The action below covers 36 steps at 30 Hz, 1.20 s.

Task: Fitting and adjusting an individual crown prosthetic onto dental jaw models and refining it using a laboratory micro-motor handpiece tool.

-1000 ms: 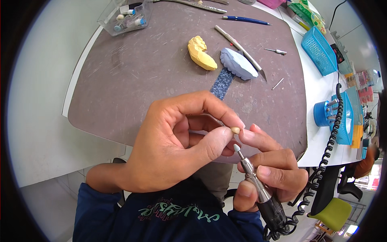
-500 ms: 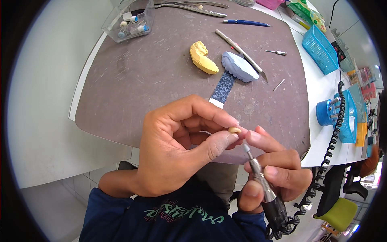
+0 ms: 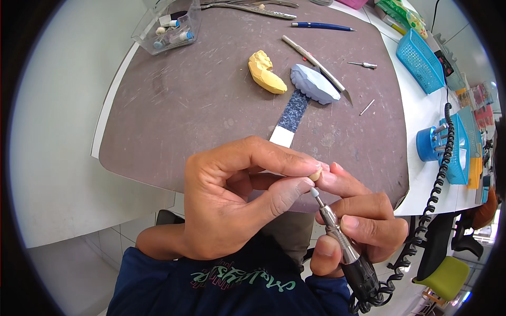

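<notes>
Between the thumb and index finger of my left hand (image 3: 237,195) is a small cream dental crown (image 3: 315,174). My right hand (image 3: 363,221) grips a black and silver rotary handpiece (image 3: 342,239), its pale pointed grinding tip (image 3: 314,192) just below the crown; whether they touch I cannot tell. One right fingertip reaches up against the left fingertips. Beyond my hands lie a yellow dental model (image 3: 266,73) and a blue-grey dental model (image 3: 314,84). A strip of dark speckled paper (image 3: 293,111) with a white end extends from beneath the blue-grey one.
A craft knife (image 3: 311,57), a blue pen (image 3: 322,26), pliers (image 3: 253,9) and small metal burs (image 3: 362,65) lie farther back on the brown mat (image 3: 174,121). A clear box (image 3: 171,31) stands at far left. Blue baskets (image 3: 420,60) and a coiled cord (image 3: 440,174) line the right.
My left fingers have turned the crown and shifted it slightly right and down. The handpiece tip has moved a little left, nearer the crown.
</notes>
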Each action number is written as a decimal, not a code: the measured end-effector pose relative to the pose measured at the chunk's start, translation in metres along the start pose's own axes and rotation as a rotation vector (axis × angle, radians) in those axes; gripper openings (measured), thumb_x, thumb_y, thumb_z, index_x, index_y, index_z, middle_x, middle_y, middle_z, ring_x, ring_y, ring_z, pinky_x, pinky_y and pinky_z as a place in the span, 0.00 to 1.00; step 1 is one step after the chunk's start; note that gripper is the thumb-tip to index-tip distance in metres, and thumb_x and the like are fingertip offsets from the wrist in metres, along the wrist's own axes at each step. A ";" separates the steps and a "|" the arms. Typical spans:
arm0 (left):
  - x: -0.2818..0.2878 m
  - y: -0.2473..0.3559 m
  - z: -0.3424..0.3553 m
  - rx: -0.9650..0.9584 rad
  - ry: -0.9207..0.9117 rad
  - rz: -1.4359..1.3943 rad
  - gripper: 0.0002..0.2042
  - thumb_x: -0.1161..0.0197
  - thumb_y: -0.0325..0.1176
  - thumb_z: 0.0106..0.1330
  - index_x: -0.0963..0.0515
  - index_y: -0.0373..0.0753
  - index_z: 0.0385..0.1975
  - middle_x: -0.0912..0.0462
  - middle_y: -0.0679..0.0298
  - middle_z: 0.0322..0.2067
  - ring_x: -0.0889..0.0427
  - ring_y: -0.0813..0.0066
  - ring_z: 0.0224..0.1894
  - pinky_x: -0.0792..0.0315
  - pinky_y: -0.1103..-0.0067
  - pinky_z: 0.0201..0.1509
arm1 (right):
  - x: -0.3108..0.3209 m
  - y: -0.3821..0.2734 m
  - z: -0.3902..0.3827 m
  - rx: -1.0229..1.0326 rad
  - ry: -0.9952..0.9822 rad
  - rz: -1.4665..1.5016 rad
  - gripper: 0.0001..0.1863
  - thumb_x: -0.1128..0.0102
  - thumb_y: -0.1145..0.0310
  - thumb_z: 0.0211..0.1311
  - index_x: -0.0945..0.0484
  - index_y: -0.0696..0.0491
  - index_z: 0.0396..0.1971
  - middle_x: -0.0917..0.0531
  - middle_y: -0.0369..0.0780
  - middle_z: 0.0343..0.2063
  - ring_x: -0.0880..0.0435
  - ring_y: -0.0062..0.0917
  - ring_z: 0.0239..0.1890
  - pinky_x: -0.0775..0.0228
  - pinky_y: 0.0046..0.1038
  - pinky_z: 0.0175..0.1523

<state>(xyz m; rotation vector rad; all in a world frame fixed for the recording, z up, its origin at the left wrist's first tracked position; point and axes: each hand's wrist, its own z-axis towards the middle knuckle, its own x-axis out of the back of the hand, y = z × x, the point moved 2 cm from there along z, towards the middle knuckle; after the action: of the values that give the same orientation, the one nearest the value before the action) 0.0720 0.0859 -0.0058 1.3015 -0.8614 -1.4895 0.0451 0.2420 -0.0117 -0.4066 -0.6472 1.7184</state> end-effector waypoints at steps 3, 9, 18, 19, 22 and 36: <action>0.000 -0.001 0.001 0.010 0.009 -0.048 0.06 0.42 0.16 0.59 0.26 0.32 0.35 0.19 0.46 0.37 0.17 0.64 0.41 0.22 0.71 0.48 | -0.001 0.000 -0.001 -0.011 0.001 0.012 0.17 0.30 0.69 0.50 0.29 0.57 0.35 0.20 0.44 0.23 0.16 0.47 0.38 0.23 0.46 0.46; 0.001 0.001 0.001 0.100 0.021 -0.109 0.06 0.41 0.18 0.59 0.28 0.35 0.33 0.18 0.48 0.34 0.17 0.66 0.38 0.20 0.72 0.44 | -0.002 -0.004 -0.003 -0.140 0.099 0.004 0.18 0.31 0.72 0.48 0.29 0.57 0.38 0.21 0.45 0.26 0.18 0.51 0.41 0.27 0.51 0.52; 0.003 -0.001 0.003 0.031 0.004 -0.026 0.05 0.40 0.18 0.57 0.26 0.34 0.31 0.18 0.50 0.31 0.17 0.68 0.35 0.21 0.72 0.42 | 0.000 -0.011 0.000 -0.256 -0.097 -0.088 0.18 0.38 0.63 0.59 0.37 0.50 0.43 0.26 0.42 0.30 0.21 0.42 0.49 0.37 0.46 0.63; 0.002 -0.001 0.002 0.027 0.010 -0.024 0.05 0.40 0.18 0.57 0.26 0.34 0.31 0.18 0.50 0.30 0.17 0.68 0.35 0.21 0.72 0.41 | 0.000 -0.011 0.000 -0.253 -0.099 -0.088 0.19 0.38 0.63 0.59 0.36 0.50 0.43 0.26 0.42 0.30 0.21 0.42 0.49 0.37 0.46 0.63; 0.002 -0.001 0.001 0.033 0.021 -0.030 0.05 0.40 0.18 0.57 0.26 0.33 0.30 0.18 0.51 0.30 0.17 0.68 0.35 0.21 0.72 0.41 | 0.003 -0.010 0.002 -0.254 -0.169 -0.078 0.19 0.36 0.64 0.57 0.36 0.49 0.43 0.25 0.41 0.30 0.21 0.42 0.49 0.38 0.47 0.63; 0.004 0.000 0.001 0.042 0.018 -0.023 0.04 0.39 0.19 0.56 0.26 0.33 0.30 0.18 0.51 0.30 0.16 0.68 0.36 0.20 0.71 0.43 | 0.006 -0.012 0.005 -0.301 -0.212 -0.052 0.20 0.33 0.66 0.55 0.35 0.48 0.42 0.25 0.41 0.30 0.21 0.41 0.50 0.40 0.48 0.64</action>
<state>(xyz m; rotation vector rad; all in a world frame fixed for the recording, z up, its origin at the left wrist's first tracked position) 0.0710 0.0825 -0.0072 1.3583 -0.8729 -1.4822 0.0502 0.2486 0.0005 -0.4151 -1.0697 1.6306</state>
